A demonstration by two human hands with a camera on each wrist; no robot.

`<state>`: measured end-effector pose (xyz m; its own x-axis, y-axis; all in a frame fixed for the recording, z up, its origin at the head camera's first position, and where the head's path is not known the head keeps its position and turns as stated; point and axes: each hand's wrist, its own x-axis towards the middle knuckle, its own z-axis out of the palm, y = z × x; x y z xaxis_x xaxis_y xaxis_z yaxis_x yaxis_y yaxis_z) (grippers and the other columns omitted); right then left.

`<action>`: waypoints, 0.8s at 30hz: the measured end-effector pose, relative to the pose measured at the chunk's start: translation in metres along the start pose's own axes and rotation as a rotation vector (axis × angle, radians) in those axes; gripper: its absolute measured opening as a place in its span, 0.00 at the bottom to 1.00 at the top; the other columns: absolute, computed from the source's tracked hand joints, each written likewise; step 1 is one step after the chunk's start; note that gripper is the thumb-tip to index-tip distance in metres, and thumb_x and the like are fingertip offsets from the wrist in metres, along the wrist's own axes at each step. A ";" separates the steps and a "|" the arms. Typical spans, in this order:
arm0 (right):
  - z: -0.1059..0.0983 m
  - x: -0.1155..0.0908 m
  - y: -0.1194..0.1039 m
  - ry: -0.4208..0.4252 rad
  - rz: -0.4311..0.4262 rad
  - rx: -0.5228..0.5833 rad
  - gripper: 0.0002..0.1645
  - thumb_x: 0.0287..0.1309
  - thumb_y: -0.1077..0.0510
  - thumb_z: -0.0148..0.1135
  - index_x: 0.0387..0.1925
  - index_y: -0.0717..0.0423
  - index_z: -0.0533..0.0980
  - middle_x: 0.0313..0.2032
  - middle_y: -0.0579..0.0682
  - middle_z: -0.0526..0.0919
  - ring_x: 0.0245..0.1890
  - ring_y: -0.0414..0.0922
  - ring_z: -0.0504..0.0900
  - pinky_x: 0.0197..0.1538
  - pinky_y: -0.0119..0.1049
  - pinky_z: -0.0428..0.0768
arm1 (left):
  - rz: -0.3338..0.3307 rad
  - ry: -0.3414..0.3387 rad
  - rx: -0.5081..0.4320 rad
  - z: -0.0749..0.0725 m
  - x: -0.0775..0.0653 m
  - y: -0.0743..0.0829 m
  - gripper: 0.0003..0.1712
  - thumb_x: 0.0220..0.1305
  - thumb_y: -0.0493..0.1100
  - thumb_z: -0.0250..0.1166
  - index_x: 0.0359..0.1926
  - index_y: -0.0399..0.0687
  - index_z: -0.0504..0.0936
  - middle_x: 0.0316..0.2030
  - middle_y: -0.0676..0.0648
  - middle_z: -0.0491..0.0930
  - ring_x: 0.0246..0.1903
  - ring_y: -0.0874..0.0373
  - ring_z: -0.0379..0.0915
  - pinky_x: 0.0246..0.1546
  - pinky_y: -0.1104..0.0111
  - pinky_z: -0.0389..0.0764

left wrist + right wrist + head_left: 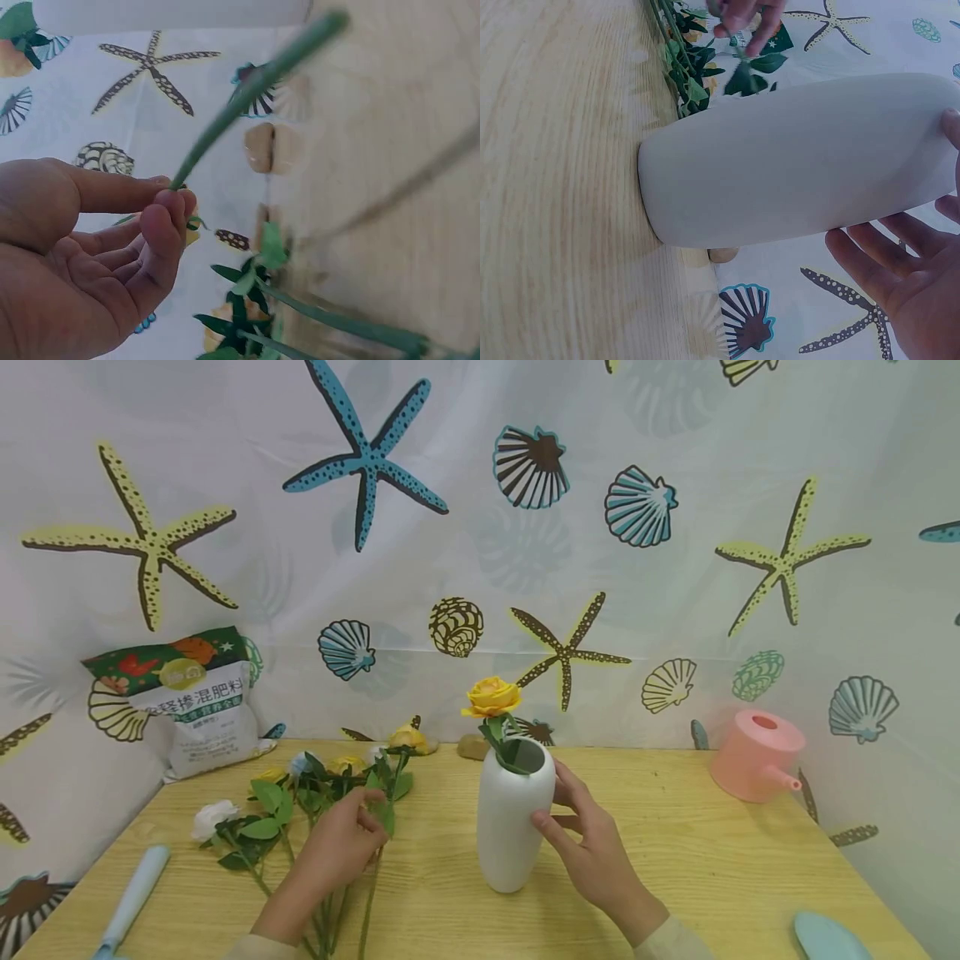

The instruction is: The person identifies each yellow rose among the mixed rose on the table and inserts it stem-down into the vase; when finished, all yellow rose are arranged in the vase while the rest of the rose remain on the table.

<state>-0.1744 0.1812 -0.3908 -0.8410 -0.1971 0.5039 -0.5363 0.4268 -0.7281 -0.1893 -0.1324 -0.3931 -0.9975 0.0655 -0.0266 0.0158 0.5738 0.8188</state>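
A tall white vase (510,827) stands upright on the table, with one yellow rose (492,697) rising from its mouth. My right hand (592,852) holds the vase from the right side, thumb in front and fingers round the back; the fingertips (840,238) lie against its wall in the right wrist view. Left of the vase, my left hand (341,839) pinches a green flower stem (225,120) between thumb and fingertips. Above that hand, leaves and a pale yellow flower (407,739) line up with the stem. Other artificial flowers lie beside it, including a white rose (214,820).
A fertilizer bag (213,718) leans at the back left. A pink watering can (757,756) stands at the back right. A blue-handled tool (137,893) lies front left, a light blue piece (828,937) front right. A brown stone (472,747) sits behind the vase.
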 end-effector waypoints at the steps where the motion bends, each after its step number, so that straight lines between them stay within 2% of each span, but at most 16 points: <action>1: 0.000 0.000 0.000 0.001 0.001 0.000 0.37 0.70 0.59 0.61 0.76 0.47 0.60 0.59 0.53 0.82 0.56 0.53 0.83 0.51 0.37 0.85 | 0.005 0.007 -0.035 0.000 0.000 0.003 0.28 0.67 0.30 0.62 0.67 0.37 0.69 0.35 0.42 0.81 0.24 0.54 0.77 0.23 0.63 0.77; 8: 0.000 0.000 -0.001 0.003 0.007 0.002 0.37 0.69 0.59 0.61 0.75 0.48 0.60 0.59 0.53 0.81 0.56 0.54 0.82 0.51 0.37 0.85 | 0.048 0.078 -0.236 0.000 -0.007 0.028 0.32 0.68 0.31 0.63 0.70 0.41 0.65 0.40 0.40 0.81 0.27 0.54 0.79 0.27 0.62 0.83; 13: 0.000 0.000 -0.001 0.000 0.009 0.006 0.37 0.69 0.59 0.61 0.75 0.48 0.60 0.59 0.53 0.81 0.57 0.54 0.82 0.52 0.37 0.84 | 0.066 0.141 -0.360 0.000 -0.012 0.046 0.33 0.69 0.32 0.63 0.72 0.43 0.63 0.41 0.39 0.81 0.27 0.56 0.80 0.29 0.66 0.84; 19: -0.001 0.001 -0.002 -0.005 0.010 0.010 0.37 0.69 0.59 0.61 0.76 0.48 0.60 0.60 0.54 0.81 0.57 0.54 0.82 0.52 0.36 0.84 | 0.110 0.273 -0.449 0.000 -0.015 0.064 0.32 0.69 0.32 0.63 0.71 0.47 0.64 0.40 0.40 0.82 0.25 0.60 0.81 0.31 0.70 0.84; 24: -0.001 0.000 -0.003 -0.004 0.011 0.011 0.37 0.69 0.59 0.61 0.76 0.48 0.60 0.60 0.54 0.81 0.57 0.55 0.82 0.52 0.37 0.84 | 0.144 0.387 -0.555 0.002 -0.016 0.074 0.32 0.68 0.31 0.64 0.70 0.48 0.65 0.36 0.49 0.82 0.27 0.62 0.82 0.32 0.70 0.85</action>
<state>-0.1732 0.1811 -0.3883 -0.8471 -0.1962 0.4939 -0.5278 0.4192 -0.7387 -0.1721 -0.0888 -0.3334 -0.9425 -0.2458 0.2266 0.2152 0.0723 0.9739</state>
